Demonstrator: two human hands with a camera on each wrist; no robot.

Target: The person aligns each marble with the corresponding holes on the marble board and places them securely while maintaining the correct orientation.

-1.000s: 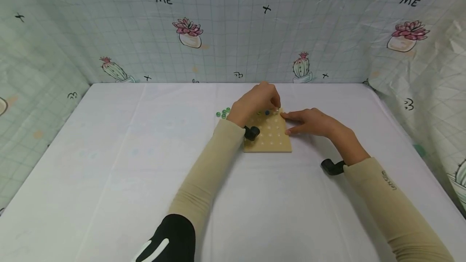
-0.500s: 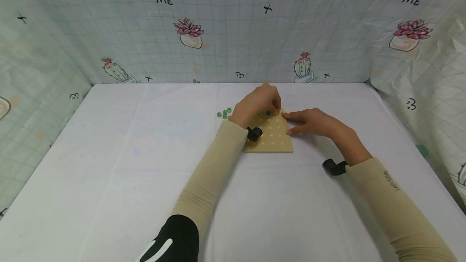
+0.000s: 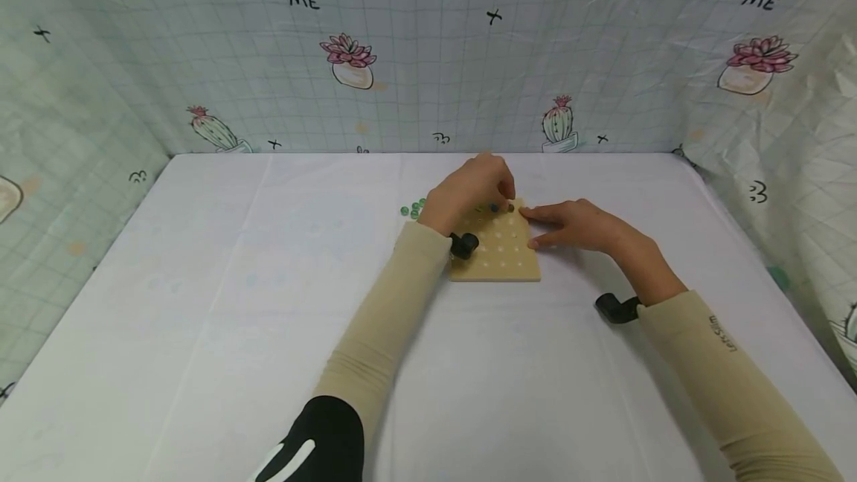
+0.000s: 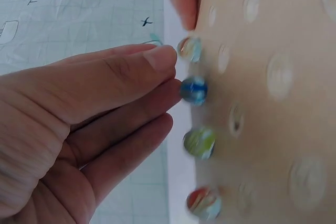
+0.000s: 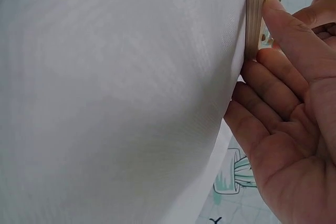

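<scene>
A: What's closest to us?

B: Two tan sleeves, the left sleeve (image 3: 382, 311) and the right sleeve (image 3: 730, 378), reaching over the white tabletop (image 3: 268, 355).

A: And after that?

B: A flat wooden board (image 3: 494, 272) with little round dips in it. The right hand (image 3: 579, 225) rests at its right edge. Its fingers are stretched out and touch the side. They aren't wrapped round anything.

A: What about the left hand (image 3: 469, 192)?

B: It leans over the board, up by the far edge. Its fingers are loose and not curled tight, and I can't see anything held in them.

A: Where are the marbles?

B: Four sit in a line along the far edge, going side to side. From the right corner it goes orangey marble (image 4: 189, 49), blue marble (image 4: 194, 90), green marble (image 4: 199, 142), red marble (image 4: 205, 203).

A: Which hand is nearer the orangey one?

B: The left, I think. The marble is just to the right of its thumb tip. The right hand's pointing finger is a bit farther off, on the other side.

A: Any more?

B: Some loose green marbles (image 3: 414, 207) lie left of the board, partly hidden by the left hand. Behind everything hangs a cloth (image 3: 428, 58) with plant pictures.
</scene>
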